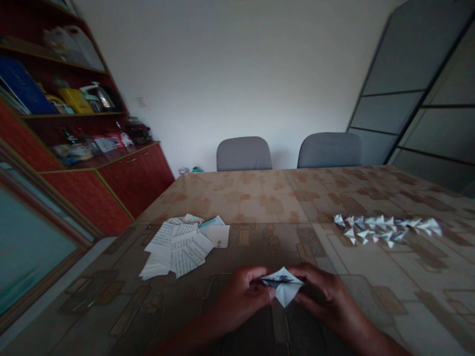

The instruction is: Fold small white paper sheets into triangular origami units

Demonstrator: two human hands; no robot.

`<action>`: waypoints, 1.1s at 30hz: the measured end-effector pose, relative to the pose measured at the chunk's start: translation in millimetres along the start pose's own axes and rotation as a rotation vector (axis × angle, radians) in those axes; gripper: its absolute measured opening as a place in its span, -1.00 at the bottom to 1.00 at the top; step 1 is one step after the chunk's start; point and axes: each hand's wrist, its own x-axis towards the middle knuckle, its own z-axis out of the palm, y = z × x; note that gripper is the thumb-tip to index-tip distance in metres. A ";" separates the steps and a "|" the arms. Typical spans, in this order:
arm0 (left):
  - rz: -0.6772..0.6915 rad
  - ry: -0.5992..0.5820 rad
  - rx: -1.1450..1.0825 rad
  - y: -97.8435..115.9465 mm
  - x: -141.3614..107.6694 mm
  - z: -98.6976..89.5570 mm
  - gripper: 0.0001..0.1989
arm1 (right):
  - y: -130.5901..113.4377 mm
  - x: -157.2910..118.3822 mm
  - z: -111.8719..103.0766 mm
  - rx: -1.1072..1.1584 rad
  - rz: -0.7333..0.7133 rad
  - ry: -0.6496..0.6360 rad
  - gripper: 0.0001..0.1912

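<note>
pinching folded paper [288, 292] at its edges, fingers [311, 271] sit apart from sheets [187, 249].

Left hand [249, 290] and right hand [325, 288] are bare. Both forearms [210, 322] are uncovered as far as visible.

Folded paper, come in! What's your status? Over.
Left hand and right hand: both holding folded paper. Creased into points. Printed sheets and small folded pieces lie apart; nothing seen blocking the hands.
</note>
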 end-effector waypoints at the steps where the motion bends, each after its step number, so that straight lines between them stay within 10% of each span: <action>1: -0.010 0.011 -0.014 1.2 -0.4 1.0 -0.69 | 0.8 -1.3 0.2 -0.064 -0.038 0.046 -0.57; 9: -0.011 -0.007 -0.005 -2.4 -3.6 6.7 -0.64 | -6.1 -4.1 -2.2 -0.591 -0.170 0.101 -0.86; 19: 0.513 0.041 0.540 12.9 -11.3 0.8 -0.37 | -4.2 -3.3 -5.6 -0.211 -0.042 0.023 -0.89; 28: 0.230 0.179 0.050 4.1 -8.1 14.0 -0.62 | -8.0 -2.1 10.6 0.388 0.332 0.056 -0.86; 33: 0.176 0.215 -0.148 3.9 -1.3 11.7 -0.76 | -17.1 -6.4 5.8 0.351 0.274 0.008 -0.82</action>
